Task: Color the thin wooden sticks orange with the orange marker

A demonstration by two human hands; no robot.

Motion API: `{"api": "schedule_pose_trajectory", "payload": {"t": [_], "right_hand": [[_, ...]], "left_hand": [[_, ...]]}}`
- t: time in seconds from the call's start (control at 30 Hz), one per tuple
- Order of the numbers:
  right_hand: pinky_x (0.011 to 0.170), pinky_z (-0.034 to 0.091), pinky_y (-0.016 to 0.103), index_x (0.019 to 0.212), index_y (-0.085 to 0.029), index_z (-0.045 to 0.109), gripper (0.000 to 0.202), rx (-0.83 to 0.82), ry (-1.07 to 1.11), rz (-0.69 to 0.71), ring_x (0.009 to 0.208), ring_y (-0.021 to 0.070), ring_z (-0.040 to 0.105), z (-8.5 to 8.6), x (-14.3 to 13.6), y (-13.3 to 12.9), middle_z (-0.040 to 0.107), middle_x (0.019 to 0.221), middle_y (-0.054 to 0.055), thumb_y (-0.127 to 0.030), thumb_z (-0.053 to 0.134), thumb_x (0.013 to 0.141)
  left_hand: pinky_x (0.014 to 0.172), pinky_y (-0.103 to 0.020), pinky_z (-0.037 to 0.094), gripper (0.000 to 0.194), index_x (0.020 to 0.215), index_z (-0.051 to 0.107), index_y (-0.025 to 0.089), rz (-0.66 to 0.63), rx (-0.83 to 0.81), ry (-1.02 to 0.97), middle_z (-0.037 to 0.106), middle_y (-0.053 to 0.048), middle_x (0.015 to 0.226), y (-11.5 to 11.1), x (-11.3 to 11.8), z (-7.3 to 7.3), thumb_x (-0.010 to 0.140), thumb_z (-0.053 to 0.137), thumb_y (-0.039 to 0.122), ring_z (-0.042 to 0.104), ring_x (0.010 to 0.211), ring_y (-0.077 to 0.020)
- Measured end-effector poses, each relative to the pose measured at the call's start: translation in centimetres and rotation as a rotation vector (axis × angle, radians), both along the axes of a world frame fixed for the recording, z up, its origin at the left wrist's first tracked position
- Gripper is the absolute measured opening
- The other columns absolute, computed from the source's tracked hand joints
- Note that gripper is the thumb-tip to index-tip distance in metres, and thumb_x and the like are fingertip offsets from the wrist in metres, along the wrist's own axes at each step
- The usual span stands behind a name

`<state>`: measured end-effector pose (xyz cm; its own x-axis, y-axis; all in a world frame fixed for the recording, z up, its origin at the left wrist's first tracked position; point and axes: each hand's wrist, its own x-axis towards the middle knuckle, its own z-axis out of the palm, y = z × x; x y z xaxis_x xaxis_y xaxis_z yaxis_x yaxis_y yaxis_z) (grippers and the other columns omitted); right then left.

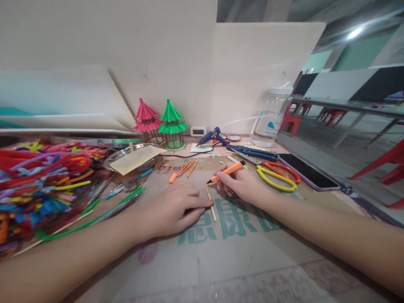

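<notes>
Worktop [202,269] | glue gun [213,136], scissors [277,187] beyond | left hand [176,206] part-spread, pinning stick [213,213] | right hand [232,181] pinching marker [232,168]

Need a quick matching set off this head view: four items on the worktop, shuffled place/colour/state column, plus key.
Items
1. orange marker
2. thin wooden stick
3. hot glue gun
4. smartphone

Descriptions
A. lying flat, screen dark
B. touched by the left hand, part orange, part bare
C. held in the right hand
D. blue, beside the small digital clock

Pairs: 1-C, 2-B, 3-D, 4-A
</notes>
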<state>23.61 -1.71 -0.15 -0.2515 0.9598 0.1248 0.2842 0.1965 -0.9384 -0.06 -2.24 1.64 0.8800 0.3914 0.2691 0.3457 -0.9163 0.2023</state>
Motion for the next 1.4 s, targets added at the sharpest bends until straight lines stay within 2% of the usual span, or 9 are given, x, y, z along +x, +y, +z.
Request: {"api": "schedule_pose_trajectory", "payload": {"t": [1.17, 1.4], "right_hand": [[0.045, 0.039, 0.021, 0.088, -0.021, 0.053, 0.020, -0.010, -0.012, -0.005, 0.046, 0.0092, 0.050, 0.16, 0.02, -0.04, 0.065, 0.063, -0.004, -0.039, 0.052, 0.096], [0.043, 0.036, 0.019, 0.084, -0.021, 0.051, 0.018, -0.049, -0.038, 0.028, 0.044, 0.0087, 0.048, 0.28, 0.14, -0.15, 0.064, 0.057, -0.004, -0.034, 0.050, 0.096]], "left_hand": [[0.073, -0.029, 0.043, 0.029, 0.118, 0.073, 0.023, -0.003, -0.022, -0.025, 0.066, -0.005, 0.086, 0.05, 0.08, -0.01, 0.102, 0.049, 0.023, 0.060, 0.080, -0.0175], [0.072, -0.028, 0.043, 0.029, 0.116, 0.074, 0.023, 0.007, -0.034, -0.015, 0.065, -0.005, 0.084, -0.02, 0.12, 0.06, 0.103, 0.048, 0.024, 0.060, 0.080, -0.0173]]}}
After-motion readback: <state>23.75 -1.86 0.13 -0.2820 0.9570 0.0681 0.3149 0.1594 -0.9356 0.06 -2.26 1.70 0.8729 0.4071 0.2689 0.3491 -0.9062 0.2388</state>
